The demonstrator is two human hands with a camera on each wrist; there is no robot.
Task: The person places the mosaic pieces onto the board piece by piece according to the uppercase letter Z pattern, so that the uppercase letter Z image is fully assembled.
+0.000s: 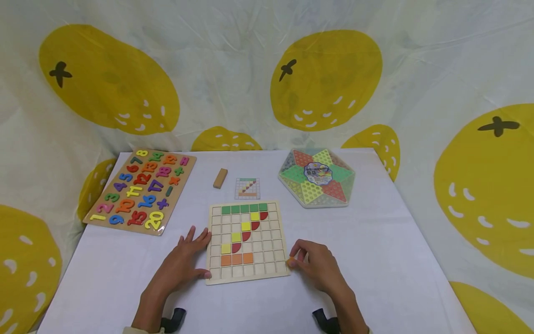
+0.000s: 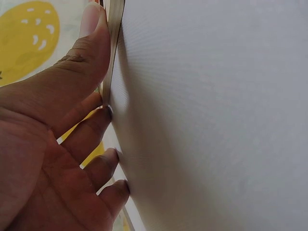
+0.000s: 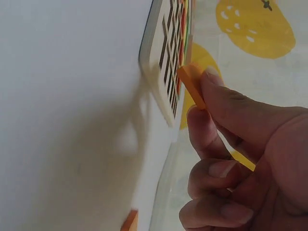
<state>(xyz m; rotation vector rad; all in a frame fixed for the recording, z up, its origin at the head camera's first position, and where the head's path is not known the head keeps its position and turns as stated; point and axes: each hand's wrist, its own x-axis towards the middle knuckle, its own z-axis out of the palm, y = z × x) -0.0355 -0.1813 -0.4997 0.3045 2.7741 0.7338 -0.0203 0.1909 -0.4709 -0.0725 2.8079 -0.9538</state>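
Observation:
A wooden grid board (image 1: pixel 246 280) lies in the middle of the table. Green squares fill part of its top row, yellow squares and red quarter-round tiles step diagonally down to the left, and three orange squares sit lower left. My left hand (image 1: pixel 180 264) has its fingers spread along the board's left edge, thumb near the lower corner. Between the thumb and index finger of my right hand (image 1: pixel 319 265) is a small orange square tile (image 3: pixel 192 84), pinched beside the board's lower right edge and tilted in the right wrist view.
Above the board lie a pattern card (image 1: pixel 247 189) and a small wooden block (image 1: pixel 220 178). A number puzzle board (image 1: pixel 160 227) is at the back left, a hexagonal star-pattern game board (image 1: pixel 317 178) at the back right. Another orange piece (image 3: pixel 129 221) shows low in the right wrist view.

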